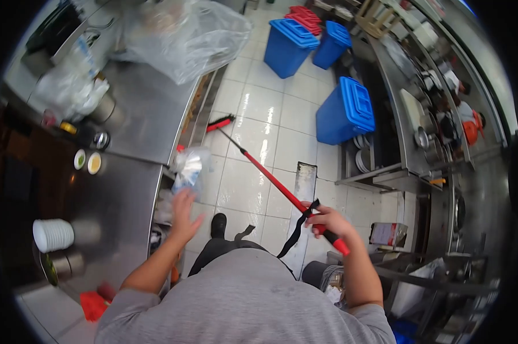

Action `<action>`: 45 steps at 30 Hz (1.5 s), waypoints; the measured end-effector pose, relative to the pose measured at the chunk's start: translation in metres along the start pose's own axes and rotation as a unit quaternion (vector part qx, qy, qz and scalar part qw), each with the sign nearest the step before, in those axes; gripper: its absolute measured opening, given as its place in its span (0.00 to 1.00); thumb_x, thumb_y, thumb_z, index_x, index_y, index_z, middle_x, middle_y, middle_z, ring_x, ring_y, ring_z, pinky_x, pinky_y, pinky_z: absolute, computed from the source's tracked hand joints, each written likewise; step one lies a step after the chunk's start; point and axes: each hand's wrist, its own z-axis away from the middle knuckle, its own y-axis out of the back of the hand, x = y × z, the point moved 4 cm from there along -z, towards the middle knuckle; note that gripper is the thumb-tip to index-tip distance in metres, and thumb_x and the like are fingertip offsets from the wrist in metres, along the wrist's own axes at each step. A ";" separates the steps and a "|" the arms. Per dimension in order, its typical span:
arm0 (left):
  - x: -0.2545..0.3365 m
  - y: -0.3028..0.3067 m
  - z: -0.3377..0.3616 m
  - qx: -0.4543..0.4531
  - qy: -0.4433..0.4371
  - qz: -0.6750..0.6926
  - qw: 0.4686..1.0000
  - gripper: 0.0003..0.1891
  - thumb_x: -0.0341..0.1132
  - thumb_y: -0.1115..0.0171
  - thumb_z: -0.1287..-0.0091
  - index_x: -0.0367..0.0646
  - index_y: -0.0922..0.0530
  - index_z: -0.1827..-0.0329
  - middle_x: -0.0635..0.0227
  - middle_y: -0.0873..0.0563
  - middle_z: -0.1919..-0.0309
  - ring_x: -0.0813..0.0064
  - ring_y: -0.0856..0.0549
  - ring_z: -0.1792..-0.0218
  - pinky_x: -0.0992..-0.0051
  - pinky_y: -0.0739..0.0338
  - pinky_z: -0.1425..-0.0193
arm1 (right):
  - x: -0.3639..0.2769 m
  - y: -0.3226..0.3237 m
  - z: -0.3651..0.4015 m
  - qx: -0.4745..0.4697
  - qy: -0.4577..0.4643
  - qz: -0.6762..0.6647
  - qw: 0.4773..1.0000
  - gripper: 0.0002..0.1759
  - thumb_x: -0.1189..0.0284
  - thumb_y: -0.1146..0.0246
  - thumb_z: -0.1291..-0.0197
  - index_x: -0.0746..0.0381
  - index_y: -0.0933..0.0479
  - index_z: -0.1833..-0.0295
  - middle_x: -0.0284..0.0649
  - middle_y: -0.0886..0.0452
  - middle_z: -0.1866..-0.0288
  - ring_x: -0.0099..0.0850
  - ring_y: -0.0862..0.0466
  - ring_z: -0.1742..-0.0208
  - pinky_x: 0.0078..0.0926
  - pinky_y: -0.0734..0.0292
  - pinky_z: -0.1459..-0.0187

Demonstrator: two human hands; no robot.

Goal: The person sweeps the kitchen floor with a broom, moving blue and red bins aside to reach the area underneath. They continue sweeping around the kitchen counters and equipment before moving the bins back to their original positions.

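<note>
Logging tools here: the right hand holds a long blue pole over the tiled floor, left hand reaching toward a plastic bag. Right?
No: the head view shows the pole is red, not blue. The right hand holds it over the tiled floor; the left hand reaches toward the plastic bag.

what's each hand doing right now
left hand: open, fingers spread, by a plastic bag
right hand: closed around the red handle

Light: bright, even, from overhead.
Glare: white sheen on the floor tiles [259,132] and the steel counter [138,109].
Distortion: strong fisheye bend, black vignette around the edges.
Blur: left hand [184,215] motion-smeared.
Shadows: dim along the left edge.
</note>
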 end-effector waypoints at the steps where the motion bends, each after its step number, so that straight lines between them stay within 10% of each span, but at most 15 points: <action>1: 0.012 -0.026 -0.042 -0.023 -0.039 0.034 0.998 0.36 0.32 0.32 0.52 0.40 0.34 0.36 0.51 0.35 0.36 0.50 0.39 0.33 0.57 0.45 0.30 | -0.017 0.004 0.022 -0.002 0.024 -0.039 0.999 0.26 0.79 0.43 0.46 0.64 0.32 0.38 0.40 0.23 0.71 0.26 0.26 0.80 0.22 0.29 0.79; 6: 0.131 -0.122 -0.182 -0.176 -0.282 0.120 0.936 0.35 0.37 0.27 0.57 0.40 0.30 0.42 0.55 0.27 0.44 0.54 0.30 0.41 0.59 0.36 0.40 | -0.075 -0.016 0.120 -0.001 0.267 -0.107 0.958 0.22 0.62 0.47 0.38 0.72 0.25 0.51 0.41 0.25 0.78 0.27 0.27 0.81 0.20 0.32 0.80; 8: 0.156 -0.199 -0.175 -0.344 -0.322 0.168 0.866 0.08 0.35 0.33 0.51 0.45 0.20 0.69 0.59 0.18 0.72 0.56 0.19 0.64 0.60 0.28 0.57 | -0.098 -0.031 0.152 0.038 0.436 -0.037 0.899 0.44 0.39 0.60 0.36 0.73 0.22 0.58 0.40 0.27 0.83 0.25 0.32 0.85 0.19 0.39 0.83; 10: 0.192 -0.208 -0.157 -0.440 -0.256 0.215 0.833 0.04 0.34 0.36 0.48 0.46 0.22 0.75 0.58 0.19 0.77 0.55 0.19 0.70 0.62 0.27 0.62 | -0.105 -0.012 0.180 0.302 0.587 0.164 0.733 0.47 0.38 0.71 0.35 0.65 0.21 0.76 0.36 0.31 0.80 0.25 0.34 0.81 0.22 0.40 0.77; 11: 0.212 -0.211 -0.153 -0.465 -0.279 0.220 0.811 0.05 0.34 0.37 0.47 0.45 0.22 0.75 0.58 0.19 0.77 0.55 0.19 0.70 0.62 0.27 0.63 | -0.094 0.004 0.190 0.242 0.643 0.067 0.724 0.46 0.36 0.71 0.37 0.61 0.24 0.81 0.33 0.35 0.77 0.25 0.35 0.77 0.22 0.39 0.75; 12: 0.228 -0.218 -0.154 -0.491 -0.299 0.223 0.787 0.05 0.35 0.37 0.47 0.44 0.23 0.75 0.57 0.19 0.77 0.54 0.20 0.71 0.62 0.26 0.65 | -0.119 -0.021 0.194 0.374 0.680 0.019 0.631 0.38 0.38 0.60 0.37 0.60 0.30 0.80 0.33 0.37 0.75 0.23 0.37 0.77 0.20 0.38 0.75; 14: 0.250 -0.247 -0.175 -0.536 -0.287 0.228 0.761 0.06 0.35 0.38 0.46 0.44 0.23 0.75 0.57 0.20 0.77 0.54 0.20 0.71 0.61 0.27 0.65 | -0.124 -0.004 0.176 0.234 0.718 -0.121 0.644 0.29 0.44 0.47 0.38 0.58 0.36 0.77 0.32 0.37 0.77 0.21 0.37 0.79 0.18 0.38 0.77; 16: 0.251 -0.289 -0.210 -0.546 -0.284 0.214 0.758 0.05 0.34 0.38 0.47 0.43 0.23 0.75 0.55 0.20 0.77 0.53 0.19 0.70 0.60 0.27 0.65 | -0.119 0.030 0.139 0.305 0.719 -0.113 0.615 0.26 0.49 0.39 0.41 0.58 0.39 0.74 0.30 0.38 0.79 0.19 0.39 0.82 0.16 0.39 0.79; 22: 0.169 -0.412 -0.374 -0.364 -0.276 0.073 0.887 0.07 0.34 0.36 0.50 0.42 0.24 0.77 0.54 0.19 0.76 0.51 0.20 0.67 0.58 0.26 0.62 | -0.140 0.121 0.002 0.483 0.612 -0.113 0.616 0.10 0.76 0.49 0.36 0.60 0.37 0.72 0.34 0.35 0.82 0.24 0.36 0.82 0.27 0.31 0.74; 28: 0.161 -0.321 -0.447 -0.358 -0.129 0.113 0.918 0.11 0.40 0.35 0.47 0.43 0.24 0.77 0.55 0.19 0.77 0.52 0.19 0.70 0.59 0.26 0.65 | -0.269 0.218 -0.026 0.242 0.609 -0.166 0.737 0.10 0.74 0.48 0.37 0.61 0.37 0.72 0.35 0.35 0.82 0.24 0.34 0.81 0.28 0.30 0.72; 34: 0.029 -0.314 -0.468 -0.179 -0.005 0.090 0.980 0.16 0.39 0.38 0.42 0.42 0.27 0.85 0.54 0.24 0.84 0.51 0.22 0.77 0.59 0.29 0.73 | -0.362 0.230 -0.184 0.122 0.506 -0.272 0.809 0.10 0.76 0.42 0.45 0.59 0.37 0.74 0.35 0.36 0.84 0.24 0.34 0.84 0.30 0.31 0.74; 40: 0.016 -0.320 -0.676 -0.042 -0.098 0.163 0.981 0.07 0.30 0.38 0.53 0.46 0.28 0.83 0.61 0.24 0.85 0.57 0.22 0.81 0.61 0.30 0.77 | -0.513 0.260 -0.239 0.140 0.597 -0.199 0.765 0.12 0.78 0.45 0.46 0.58 0.41 0.75 0.33 0.36 0.85 0.22 0.40 0.88 0.26 0.36 0.81; 45: -0.063 -0.374 -0.883 0.057 -0.119 0.179 0.975 0.09 0.21 0.40 0.56 0.42 0.32 0.84 0.59 0.27 0.79 0.55 0.26 0.73 0.62 0.32 0.69 | -0.583 0.283 -0.364 0.227 0.589 -0.141 0.763 0.07 0.82 0.44 0.45 0.62 0.35 0.71 0.40 0.29 0.77 0.29 0.29 0.75 0.37 0.29 0.61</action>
